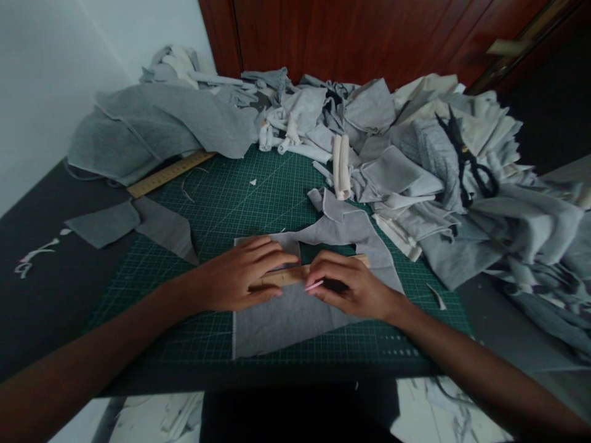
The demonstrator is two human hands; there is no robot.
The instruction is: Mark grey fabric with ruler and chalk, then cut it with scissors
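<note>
A grey piece of cloth [286,320] with a cut-out near its upper part lies on the green cutting mat. Across it rests a short wooden ruler [286,276]. My left hand [244,274] lies flat over the ruler's left end, fingers stretched out and thumb on the cloth below. Just to the right, my right hand [353,286] is closed in a pinch on a small thin pink stick [314,286], whose exact kind I cannot make out. The stick is close to the ruler's lower edge. Part of the ruler is hidden under both hands.
Heaps of grey and cream cloth scraps [369,111] line the back and right of the cutting mat [221,191]. Black scissors [466,154] lie on the right heap. A longer wooden ruler [170,172] sits under cloth at left, near two loose grey pieces [104,224].
</note>
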